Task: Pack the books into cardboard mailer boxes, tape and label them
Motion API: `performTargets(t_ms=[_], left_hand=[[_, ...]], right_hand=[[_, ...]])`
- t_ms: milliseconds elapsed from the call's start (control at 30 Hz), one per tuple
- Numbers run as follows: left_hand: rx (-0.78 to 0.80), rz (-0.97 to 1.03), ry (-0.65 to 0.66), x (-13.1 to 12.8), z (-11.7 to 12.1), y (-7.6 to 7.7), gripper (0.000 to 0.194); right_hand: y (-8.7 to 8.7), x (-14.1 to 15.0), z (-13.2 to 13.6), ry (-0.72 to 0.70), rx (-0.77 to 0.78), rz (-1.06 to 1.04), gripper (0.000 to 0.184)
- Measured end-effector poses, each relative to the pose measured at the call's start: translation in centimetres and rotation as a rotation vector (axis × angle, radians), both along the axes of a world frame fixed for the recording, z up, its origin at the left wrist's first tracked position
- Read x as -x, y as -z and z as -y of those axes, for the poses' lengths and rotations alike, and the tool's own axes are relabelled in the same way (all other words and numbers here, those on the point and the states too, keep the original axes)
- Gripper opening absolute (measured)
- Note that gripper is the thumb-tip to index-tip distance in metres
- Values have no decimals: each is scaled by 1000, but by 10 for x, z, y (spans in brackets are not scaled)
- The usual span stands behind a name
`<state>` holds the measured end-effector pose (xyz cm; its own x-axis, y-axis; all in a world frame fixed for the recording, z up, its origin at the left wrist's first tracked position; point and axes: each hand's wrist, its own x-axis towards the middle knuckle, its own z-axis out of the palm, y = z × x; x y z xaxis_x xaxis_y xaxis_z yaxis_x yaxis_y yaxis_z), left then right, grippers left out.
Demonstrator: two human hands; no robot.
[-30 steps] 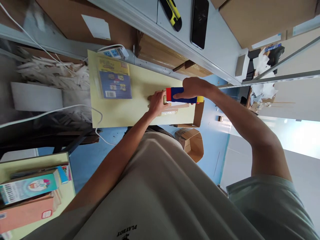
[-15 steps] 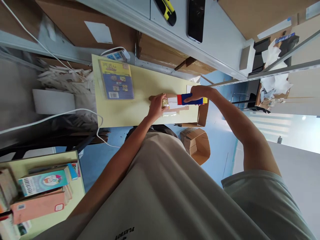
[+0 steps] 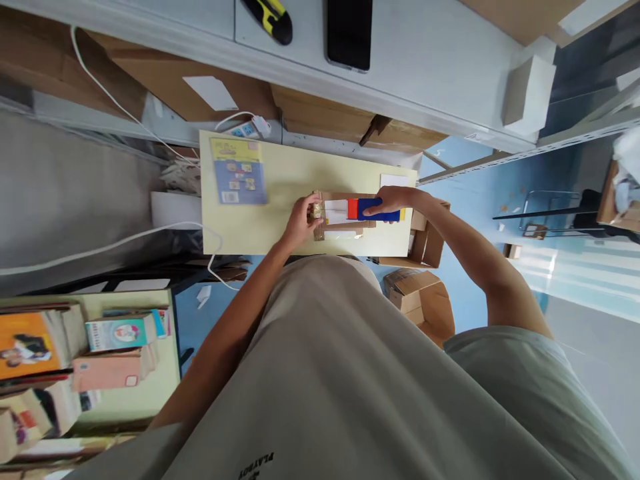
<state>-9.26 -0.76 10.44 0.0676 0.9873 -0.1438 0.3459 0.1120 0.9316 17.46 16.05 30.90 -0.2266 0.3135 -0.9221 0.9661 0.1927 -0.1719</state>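
On the pale yellow table (image 3: 280, 167), my right hand (image 3: 393, 201) is wrapped over a long blue block with a red left end and a yellow right end (image 3: 353, 209). The block lies over a brown cardboard piece (image 3: 345, 233) with a white patch in its middle. At the cardboard's left end is a shiny, tape-covered edge, and my left hand (image 3: 300, 220) grips it with thumb and fingers on either side. What lies under the block and my right palm is hidden.
A blue and yellow book in a clear sleeve (image 3: 239, 172) lies on the table's left. Above stands a grey shelf with a yellow-black cutter (image 3: 274, 20) and a phone (image 3: 349, 33). Open cardboard boxes (image 3: 425, 300) stand on the right floor; books (image 3: 120, 333) fill the lower-left table.
The camera view has shifted and turned a little. Both hands keep their holds, and the blue block still lies over the cardboard.
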Motion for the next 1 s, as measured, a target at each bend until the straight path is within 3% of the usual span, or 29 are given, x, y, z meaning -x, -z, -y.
performTargets(t_ms=[267, 367, 533, 700, 867, 933, 1000], left_hand=[[113, -65, -65, -3, 0, -8, 82], [150, -85, -103, -5, 0, -12, 81], [191, -114, -139, -9, -2, -21, 77], [225, -174, -145, -13, -5, -29, 75], [225, -190, -138, -13, -5, -30, 74], [224, -197, -122, -12, -5, -32, 74], [213, -253, -74, -12, -6, -37, 71]], right_hand=[[10, -117, -26, -52, 22, -24, 59], [22, -142, -26, -71, -13, -28, 58], [50, -132, -12, -77, -46, -5, 59], [68, -110, 7, -110, -188, 17, 59], [90, -97, 41, -81, -340, 103, 40], [90, -94, 58, -47, -373, 130, 43], [79, -92, 72, 5, -413, 134, 49]])
